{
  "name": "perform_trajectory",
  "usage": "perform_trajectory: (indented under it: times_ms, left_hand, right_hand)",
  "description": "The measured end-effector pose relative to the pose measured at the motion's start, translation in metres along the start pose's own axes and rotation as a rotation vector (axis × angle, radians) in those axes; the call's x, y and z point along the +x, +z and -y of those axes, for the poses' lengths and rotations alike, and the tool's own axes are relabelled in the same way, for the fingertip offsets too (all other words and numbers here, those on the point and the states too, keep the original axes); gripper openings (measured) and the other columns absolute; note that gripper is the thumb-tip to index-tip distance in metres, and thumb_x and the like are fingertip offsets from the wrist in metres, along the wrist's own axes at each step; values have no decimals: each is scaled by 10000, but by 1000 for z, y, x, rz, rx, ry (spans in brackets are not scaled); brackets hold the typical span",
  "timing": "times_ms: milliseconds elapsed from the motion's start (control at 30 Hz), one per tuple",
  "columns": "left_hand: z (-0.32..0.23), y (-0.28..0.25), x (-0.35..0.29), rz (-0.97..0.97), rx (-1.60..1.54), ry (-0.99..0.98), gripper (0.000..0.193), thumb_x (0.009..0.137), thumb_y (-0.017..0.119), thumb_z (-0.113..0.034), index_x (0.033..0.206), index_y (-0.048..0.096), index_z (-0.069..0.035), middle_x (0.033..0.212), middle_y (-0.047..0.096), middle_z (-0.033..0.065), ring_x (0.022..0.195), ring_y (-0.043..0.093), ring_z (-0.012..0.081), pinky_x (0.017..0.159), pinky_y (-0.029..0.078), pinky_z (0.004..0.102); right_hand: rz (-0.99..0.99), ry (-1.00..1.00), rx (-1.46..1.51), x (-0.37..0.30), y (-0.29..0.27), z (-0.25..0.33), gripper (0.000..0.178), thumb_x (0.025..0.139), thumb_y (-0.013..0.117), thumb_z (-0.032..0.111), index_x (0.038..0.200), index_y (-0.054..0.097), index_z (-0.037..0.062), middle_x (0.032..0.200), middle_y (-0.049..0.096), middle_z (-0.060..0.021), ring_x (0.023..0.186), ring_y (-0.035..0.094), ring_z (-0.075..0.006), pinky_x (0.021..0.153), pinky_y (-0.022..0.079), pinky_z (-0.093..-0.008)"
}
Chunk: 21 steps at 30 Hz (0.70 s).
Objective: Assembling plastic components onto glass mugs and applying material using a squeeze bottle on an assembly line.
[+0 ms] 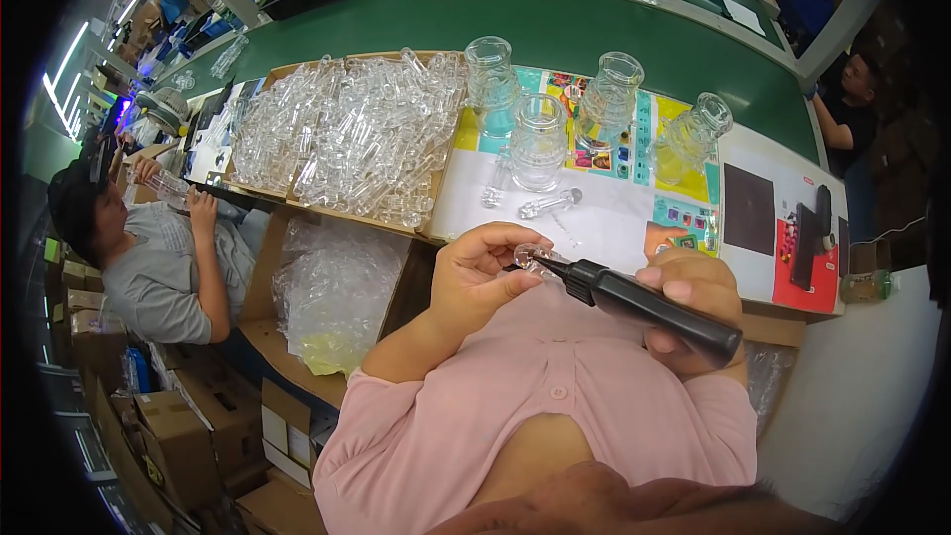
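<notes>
My right hand (pixel 693 297) is wrapped round a black glue bottle (pixel 664 315) with a narrow tapered nozzle. The nozzle tip points left and meets a small clear piece (pixel 530 256), pinched between the thumb and fingers of my left hand (pixel 480 277). My fingers partly cover that piece, so its full shape is hidden. Just beyond my hands, a clear tube-shaped part (pixel 550 203) lies on the printed sheets. A second clear tube (pixel 495 183) leans next to a clear glass-like vessel (pixel 540 144).
A cardboard box (pixel 327 208) heaped with clear tubes stands at the left. More clear vessels (pixel 609 104) stand on the sheets, one tilted (pixel 693 139) at the right. A black object (pixel 804 243) lies farther right. A co-worker (pixel 168 258) in grey handles a clear part at left.
</notes>
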State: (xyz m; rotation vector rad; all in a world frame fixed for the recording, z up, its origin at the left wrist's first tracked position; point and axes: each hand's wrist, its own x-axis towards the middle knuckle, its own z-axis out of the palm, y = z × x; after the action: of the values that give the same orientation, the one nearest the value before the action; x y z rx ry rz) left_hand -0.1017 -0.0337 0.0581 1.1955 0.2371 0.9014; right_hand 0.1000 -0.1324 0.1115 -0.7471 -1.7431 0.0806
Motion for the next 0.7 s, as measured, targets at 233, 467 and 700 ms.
perform_trajectory:
  times_ms: [233,467,700]
  left_hand:
    - [4,-2,-2,-86,129,59,369,716,673,52,1057,532,38,1015,567,123,968,555,173,841,453,284]
    - [6,-5,0,-85,372,254,357,688,689,49,1003,525,15,1024,539,147,965,547,212,845,445,305]
    - [-1,-5,4,-130,718,451,388,595,753,53,932,569,3,933,607,150,849,599,217,735,486,285]
  right_hand:
    - [102,-202,-20,6,4,-2,410,700,705,94,1020,479,-30,857,572,-172,587,574,-227,467,448,-301]
    - [47,-387,-77,3,15,-6,296,705,614,16,963,496,-69,892,563,-231,559,548,-209,435,412,-276]
    - [66,-374,-106,4,17,-3,285,699,615,18,945,501,-70,879,567,-236,563,552,-211,439,416,-277]
